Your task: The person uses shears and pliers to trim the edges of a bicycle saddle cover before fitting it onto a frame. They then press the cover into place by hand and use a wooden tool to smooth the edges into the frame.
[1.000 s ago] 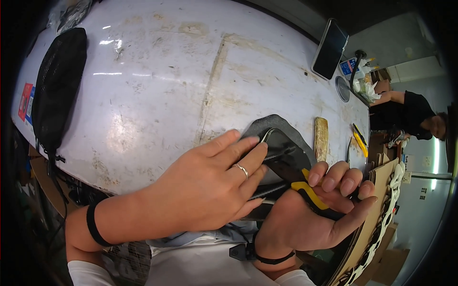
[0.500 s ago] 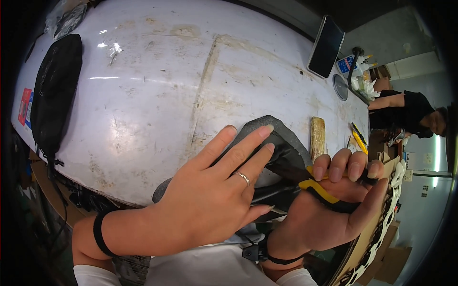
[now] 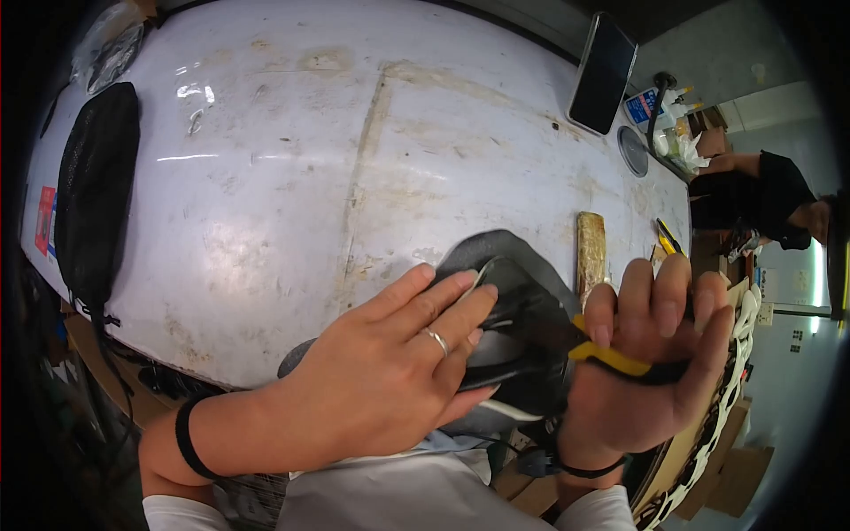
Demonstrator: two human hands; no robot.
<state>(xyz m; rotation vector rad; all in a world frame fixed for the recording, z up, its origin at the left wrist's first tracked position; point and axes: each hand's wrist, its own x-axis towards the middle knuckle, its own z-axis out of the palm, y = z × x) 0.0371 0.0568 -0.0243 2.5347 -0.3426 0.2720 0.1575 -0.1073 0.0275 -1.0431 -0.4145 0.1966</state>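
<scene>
A black, curved, saddle-like piece [image 3: 538,323] with a dark grey sheet-like edge [image 3: 485,250] rests at the table's near side, hollow side up. My left hand [image 3: 381,363], a ring on one finger, lies across its left part; the fingers press on its rim, the thumb at its lower side. In my right hand [image 3: 633,403] are pliers with yellow-and-black handles [image 3: 613,357], their handles between curled fingers and palm. The pliers' dark jaws reach the piece's right edge; exactly what they grip cannot be made out. A pale strip [image 3: 509,410] shows along the lower rim.
Beyond my right hand lie a brown block [image 3: 591,252] and a yellow utility knife [image 3: 668,236]. A tablet-like screen [image 3: 604,75], a round grey base [image 3: 633,150] and bottles [image 3: 651,108] stand farther back. A black mesh pouch [image 3: 102,190] lies at left. Another person [image 3: 766,199] is at far right.
My right hand with the pliers has moved right and slightly up. The piece has turned or tilted, showing more of its hollow and a pale lower strip. My left fingers have shifted slightly down and left.
</scene>
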